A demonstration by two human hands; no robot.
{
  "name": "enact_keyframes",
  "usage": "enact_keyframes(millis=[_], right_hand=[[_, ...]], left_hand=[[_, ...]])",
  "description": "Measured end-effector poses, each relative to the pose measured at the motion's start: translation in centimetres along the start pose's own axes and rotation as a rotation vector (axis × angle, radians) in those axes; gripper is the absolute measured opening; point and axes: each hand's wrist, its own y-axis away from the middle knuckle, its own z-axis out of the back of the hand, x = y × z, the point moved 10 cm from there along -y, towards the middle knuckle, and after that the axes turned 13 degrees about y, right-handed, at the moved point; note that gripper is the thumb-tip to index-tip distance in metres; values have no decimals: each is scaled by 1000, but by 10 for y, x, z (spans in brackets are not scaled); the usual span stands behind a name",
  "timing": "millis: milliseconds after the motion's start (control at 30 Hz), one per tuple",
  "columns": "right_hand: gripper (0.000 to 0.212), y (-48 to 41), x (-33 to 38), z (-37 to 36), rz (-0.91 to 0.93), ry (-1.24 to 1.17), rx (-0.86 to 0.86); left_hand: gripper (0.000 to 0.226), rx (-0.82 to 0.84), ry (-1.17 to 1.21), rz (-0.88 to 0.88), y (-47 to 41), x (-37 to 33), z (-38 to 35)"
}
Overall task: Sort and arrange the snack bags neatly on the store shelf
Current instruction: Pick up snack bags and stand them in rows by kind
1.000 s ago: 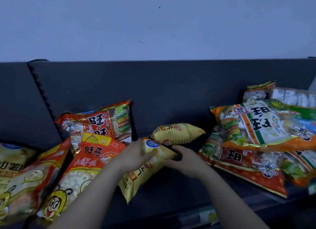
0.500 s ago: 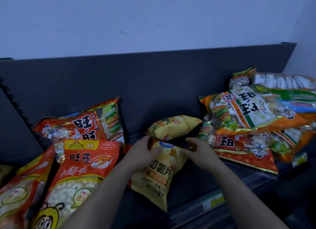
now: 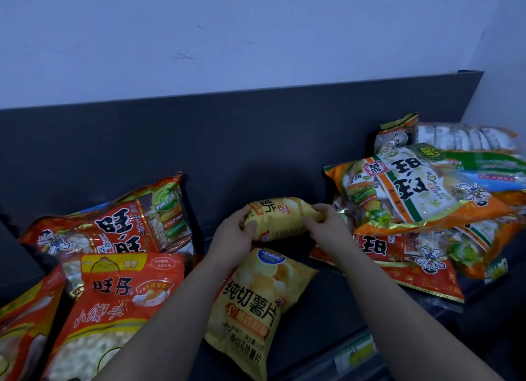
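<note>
While both hands hold small yellow chip bag (image 3: 280, 218) near back of shelf (image 3: 327, 303), I note grip. Left hand (image 3: 232, 234) curls round bag's left end, thumb pressed on front, other fingers hidden behind. Right hand (image 3: 327, 228) pinches right end, fingers (image 3: 320, 209) bent over crimped edge. Bag lies sideways; lifted or resting, cannot tell. Larger yellow chip bag (image 3: 256, 303) lies flat just below, beneath left wrist. Red bags (image 3: 113, 227) left, orange pile (image 3: 412, 187) right.

Both hands, left (image 3: 232, 232) right (image 3: 327, 228), grip small yellow chip bag (image 3: 280, 219).
</note>
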Motion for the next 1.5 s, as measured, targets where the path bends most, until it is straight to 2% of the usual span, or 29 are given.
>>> enact_keyframes(millis=[133, 200, 267, 367, 433, 500, 533, 600, 667, 733, 800, 900, 967, 1100, 1167, 1300, 1400, 1500], right_hand=[[30, 25, 15, 21, 93, -166, -165], [24, 43, 15, 24, 116, -256, -164], [28, 61, 12, 21, 120, -320, -148], [36, 81, -2, 15, 58, -399, -159], [39, 89, -13, 13, -6, -446, -184], [45, 95, -19, 11, -50, -442, -201], [48, 97, -19, 10, -59, -432, -204], [53, 98, -17, 9, -54, -426, -199], [54, 99, -15, 6, -46, -441, -174], [54, 101, -11, -1, -24, -485, -122], [58, 107, -7, -8, 8, -518, -61], [70, 119, -4, -22, 42, -484, 41], [78, 128, 0, -29, 68, -477, 110], [94, 147, 0, -41, 72, -438, 172], [98, 153, -4, -49, 49, -434, 190], [66, 162, -8, -67, -7, -530, 255], [63, 166, -3, -62, 14, -564, 246], [55, 173, 12, -45, 48, -584, 246]], left_hand=[[39, -132, 57, -174, 25, -29, 34], [35, -191, 68, -249, 48, -40, 51], [35, -232, 54, -280, 72, -44, 62], [35, -231, 86, -242, 96, -38, 67], [25, -193, 170, -166, 103, -27, 63], [22, -182, 86, -116, 104, -17, 62], [32, -193, -18, -102, 103, -13, 64], [69, -203, -215, -71, 94, -7, 68], [99, -85, -208, 15, 83, 0, 64], [111, 85, -111, 83, 77, 6, 49], [103, 118, -40, 79, 77, 6, 43], [86, 24, 8, 47, 82, 5, 47], [78, 37, 50, 85, 86, 11, 44], [87, 181, 197, 213, 94, 37, 25], [83, 237, 299, 257, 100, 45, 17], [64, 341, 392, 299, 113, 43, 9], [69, 320, 484, 311, 121, 40, 12], [63, 304, 583, 254, 132, 23, 16]])
